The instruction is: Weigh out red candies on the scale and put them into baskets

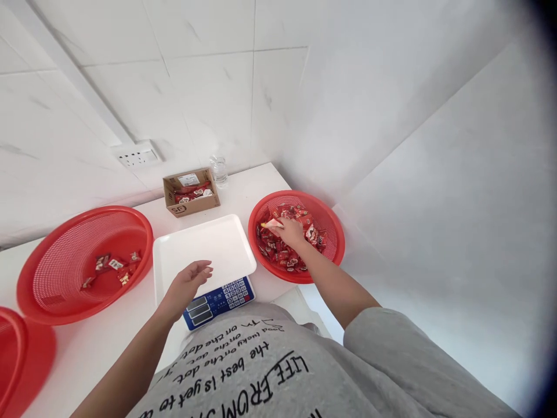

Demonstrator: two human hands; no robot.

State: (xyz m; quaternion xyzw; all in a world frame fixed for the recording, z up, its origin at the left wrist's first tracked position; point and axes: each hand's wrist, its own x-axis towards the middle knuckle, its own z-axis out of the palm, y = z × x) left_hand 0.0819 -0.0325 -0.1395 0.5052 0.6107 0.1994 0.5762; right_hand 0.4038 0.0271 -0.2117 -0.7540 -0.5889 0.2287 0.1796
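My right hand (290,231) is closed on a small pink-and-white packet (272,223) with a yellow end, over the right red basket (329,223). Many red-wrapped snack packets (292,256) fill the bottom of that basket. My left hand (191,283) hovers at the front of the scale, fingers loosely bent and apart, holding nothing. Beneath it lie the scale's bare white tray (204,247) and its blue keypad panel (220,302).
At the left, a larger red basket (56,255) holds several small packets (115,264). Another red basket (13,354) is cut off at the left edge. A cardboard box (195,206) of red packets and a clear plastic cup (220,171) stand by the tiled wall.
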